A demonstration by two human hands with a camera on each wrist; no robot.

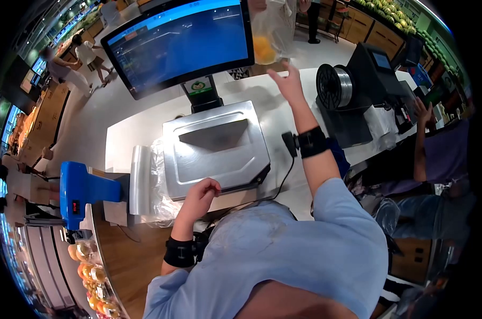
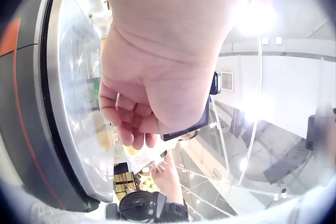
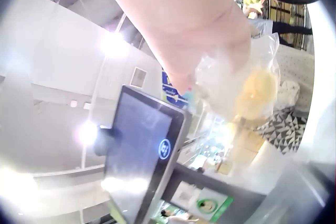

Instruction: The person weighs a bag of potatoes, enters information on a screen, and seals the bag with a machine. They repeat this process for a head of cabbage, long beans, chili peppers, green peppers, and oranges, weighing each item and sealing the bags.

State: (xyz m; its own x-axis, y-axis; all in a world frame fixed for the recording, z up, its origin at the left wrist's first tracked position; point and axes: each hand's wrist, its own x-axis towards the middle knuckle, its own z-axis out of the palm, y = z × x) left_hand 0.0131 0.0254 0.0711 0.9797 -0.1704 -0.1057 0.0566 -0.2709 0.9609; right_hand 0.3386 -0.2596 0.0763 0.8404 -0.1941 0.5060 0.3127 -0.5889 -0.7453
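My right hand (image 1: 289,85) reaches out over the far side of the counter, thumb and fingers spread apart. Just beyond its fingertips hangs a clear plastic bag (image 1: 275,26) with yellow fruit (image 1: 263,50) inside. In the right wrist view the bag (image 3: 226,90) overlaps my fingers and hides part of them. Another person's hand (image 1: 258,5) shows at the top, beside the bag. My left hand (image 1: 199,198) hovers at the near edge of the scale's steel plate (image 1: 214,167), its fingers loosely curled around nothing. The left wrist view shows that hand (image 2: 152,92) beside the scale's rim.
A large screen (image 1: 182,45) stands behind the scale. Left of it lie a roll of plastic bags (image 1: 140,181) and a blue device (image 1: 86,191). To the right are a spool (image 1: 335,86) and a black machine (image 1: 371,74). Another person (image 1: 443,154) stands at the right.
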